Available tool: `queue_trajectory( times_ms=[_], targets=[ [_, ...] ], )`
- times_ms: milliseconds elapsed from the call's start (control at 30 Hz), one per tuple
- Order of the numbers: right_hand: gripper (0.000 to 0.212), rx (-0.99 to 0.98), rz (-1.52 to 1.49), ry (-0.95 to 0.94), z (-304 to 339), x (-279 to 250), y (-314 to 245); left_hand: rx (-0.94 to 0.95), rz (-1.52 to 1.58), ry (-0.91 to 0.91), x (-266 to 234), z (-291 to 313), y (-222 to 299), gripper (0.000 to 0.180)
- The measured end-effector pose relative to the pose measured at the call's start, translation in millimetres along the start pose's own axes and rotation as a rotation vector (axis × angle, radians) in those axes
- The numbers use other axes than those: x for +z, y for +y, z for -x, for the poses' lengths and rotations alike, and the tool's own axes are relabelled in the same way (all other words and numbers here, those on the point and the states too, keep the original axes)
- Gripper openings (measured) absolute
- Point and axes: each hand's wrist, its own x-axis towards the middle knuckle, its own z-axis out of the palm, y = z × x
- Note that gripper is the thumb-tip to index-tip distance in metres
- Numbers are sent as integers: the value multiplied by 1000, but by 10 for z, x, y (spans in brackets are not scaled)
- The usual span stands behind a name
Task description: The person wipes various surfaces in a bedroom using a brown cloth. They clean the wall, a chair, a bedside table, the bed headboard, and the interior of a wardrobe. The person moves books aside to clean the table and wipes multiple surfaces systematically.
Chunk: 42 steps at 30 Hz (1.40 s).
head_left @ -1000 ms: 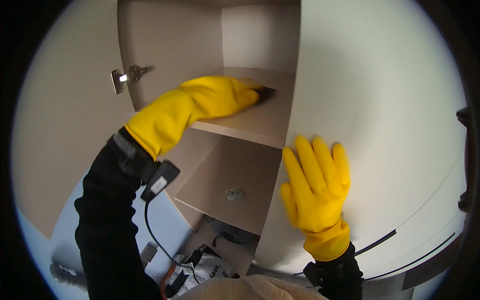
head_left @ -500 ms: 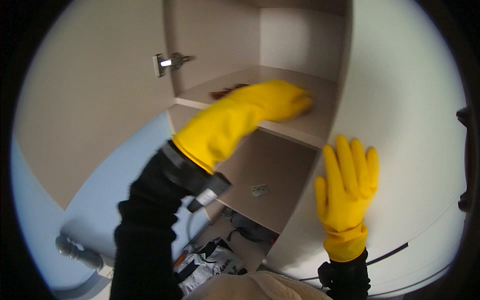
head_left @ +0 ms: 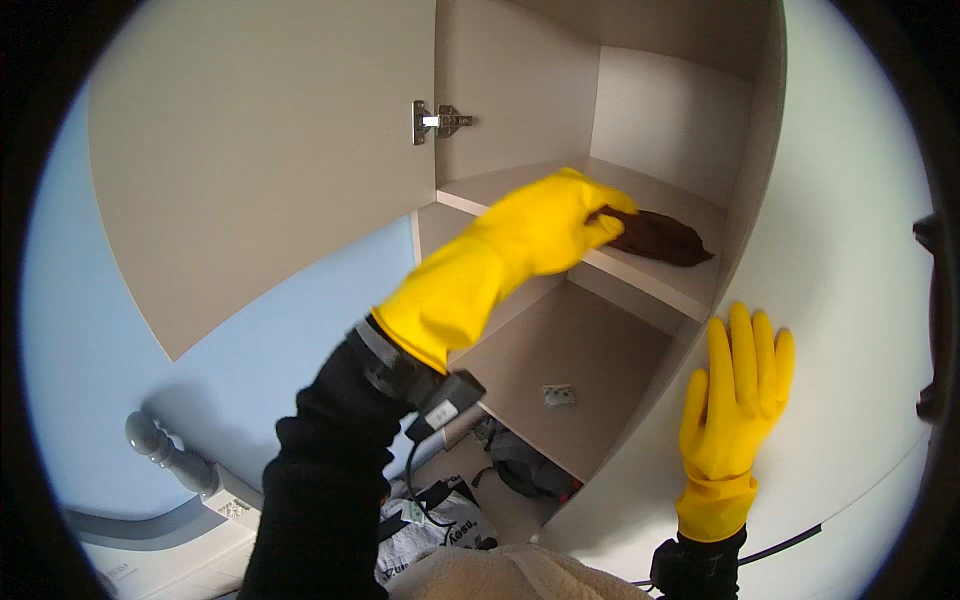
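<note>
My left hand (head_left: 560, 225), in a yellow rubber glove, reaches into an open cabinet and pinches the near end of a dark brown cloth (head_left: 662, 238). The cloth lies spread on the upper shelf (head_left: 690, 195), close to its front edge. My right hand (head_left: 738, 405), gloved in yellow too, rests flat with fingers stretched against the white door panel (head_left: 840, 250) on the right.
An open beige door (head_left: 270, 160) hangs on a metal hinge (head_left: 432, 122) at the left. On the lower shelf (head_left: 590, 340) lies a small pale packet (head_left: 559, 395). Below are a dark bag (head_left: 525, 465) and a grey-white printed bag (head_left: 435, 535). A grey post (head_left: 170, 455) stands lower left.
The view has shifted left, so the cabinet appears farther right. The cloth, mostly hidden behind my left forearm before, now shows beyond my left fingertips. My right hand stays flat on the panel.
</note>
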Motion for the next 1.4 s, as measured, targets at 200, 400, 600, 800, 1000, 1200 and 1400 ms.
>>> queue_trajectory(
  times_ms=[200, 400, 600, 800, 1000, 1200, 1400],
  targets=[
    [42, 32, -8, -35, 112, -37, 47, -320, -678, -164, -673, -58, -750, 25],
    [38, 47, 11, -12, 129, 17, 27, -334, -661, -225, -324, -301, -1456, 24],
    [39, 56, 13, -20, 151, 19, 22, -212, -351, -89, 145, -724, -1074, 35],
    [43, -7, -5, -65, 3, -117, 27, 78, 502, 289, 241, -380, -508, 35],
    [43, -140, -167, 62, -804, -385, -225, 168, 101, 592, 85, 401, -959, 28],
    [39, -131, -93, -278, -2188, 597, -514, 160, -3, 626, 281, 506, -1279, 20],
    [65, -118, -53, -843, -2268, 1259, -274, 167, 87, 787, 413, 472, -1264, 18]
  ],
)
